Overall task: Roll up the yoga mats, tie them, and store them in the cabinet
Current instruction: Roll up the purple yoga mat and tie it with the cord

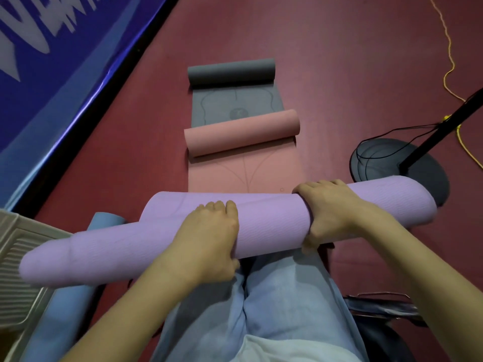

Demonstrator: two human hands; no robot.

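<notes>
At far left a glossy blue banner (52,82) with white lettering slants along the floor edge, and below it sits a beige ribbed plastic panel (15,270). Just beside that lies a rolled blue mat (65,309), smooth and tube-shaped, partly under the purple mat (130,244). The purple mat is a thick foam cylinder with a fine wavy ribbed texture, held crosswise above the person's lap and light blue jeans (274,296); its left end telescopes outward in a stepped, narrower tip. The left hand (209,236) curls over the top of the roll near its middle, fingers wrapped on the far side, thumb beneath. The right hand (329,212) clamps round the roll further right, fingers over the top and thumb under. Beyond, on the dark red matte floor (339,61), a pink mat (243,134) is half rolled with faint line markings on its flat part, and behind it a grey mat (231,71) likewise. At right stands a round black base (379,163) with a pole, black cables and a yellow cord (449,69)
</notes>
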